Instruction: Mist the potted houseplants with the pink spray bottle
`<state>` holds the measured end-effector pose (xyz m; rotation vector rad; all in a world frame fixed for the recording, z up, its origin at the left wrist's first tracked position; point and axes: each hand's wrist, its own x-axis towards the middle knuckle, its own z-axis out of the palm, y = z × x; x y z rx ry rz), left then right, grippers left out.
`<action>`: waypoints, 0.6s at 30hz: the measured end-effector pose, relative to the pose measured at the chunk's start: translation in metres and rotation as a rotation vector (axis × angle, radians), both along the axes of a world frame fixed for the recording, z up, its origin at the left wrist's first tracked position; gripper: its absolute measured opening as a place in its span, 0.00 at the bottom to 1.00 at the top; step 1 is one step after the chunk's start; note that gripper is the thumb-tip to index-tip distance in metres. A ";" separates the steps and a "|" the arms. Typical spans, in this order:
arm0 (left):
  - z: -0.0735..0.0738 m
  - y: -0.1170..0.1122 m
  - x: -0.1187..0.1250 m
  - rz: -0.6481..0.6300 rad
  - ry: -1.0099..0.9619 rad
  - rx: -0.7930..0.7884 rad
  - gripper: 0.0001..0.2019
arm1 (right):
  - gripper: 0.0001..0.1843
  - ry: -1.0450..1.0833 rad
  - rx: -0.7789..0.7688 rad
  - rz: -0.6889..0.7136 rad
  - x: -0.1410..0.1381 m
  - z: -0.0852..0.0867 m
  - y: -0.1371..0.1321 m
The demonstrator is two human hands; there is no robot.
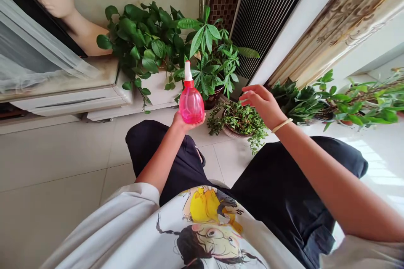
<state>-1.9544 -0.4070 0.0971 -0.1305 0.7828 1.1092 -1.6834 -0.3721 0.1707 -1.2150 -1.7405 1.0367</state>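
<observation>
A translucent pink spray bottle [191, 105] with a red collar and a white nozzle stands upright in my left hand [184, 125], which supports it from below. Part of that hand is hidden behind the bottle. My right hand [263, 101], with a pale band at the wrist, is raised to the right of the bottle and holds nothing, its fingers stretched out and apart. Behind the bottle grows a broad-leaved potted plant [205, 38]. A low trailing plant [241, 118] in a pot sits on the floor between my hands.
A leafy green plant [142, 35] spills over a low white cabinet [107, 94] on the left. More plants [350, 101] line the right side by a patterned curtain [344, 21]. A dark ribbed panel [271, 4] rises at the back. My knees spread over the tiled floor [63, 159].
</observation>
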 end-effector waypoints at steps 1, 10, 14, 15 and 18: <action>0.002 -0.012 -0.005 -0.009 0.011 -0.018 0.21 | 0.17 -0.071 -0.010 0.045 -0.007 0.005 -0.011; 0.030 -0.075 -0.010 0.164 0.093 -0.049 0.16 | 0.12 -0.521 -0.078 0.669 -0.059 0.014 -0.071; 0.033 -0.089 0.000 0.201 0.086 -0.054 0.15 | 0.12 -0.417 0.049 0.816 -0.051 0.007 -0.067; 0.034 -0.093 0.002 0.220 0.077 -0.051 0.15 | 0.12 -0.365 0.103 0.841 -0.049 0.007 -0.066; 0.039 -0.103 0.009 0.302 0.088 -0.047 0.15 | 0.12 -0.186 0.212 0.923 -0.043 0.009 -0.062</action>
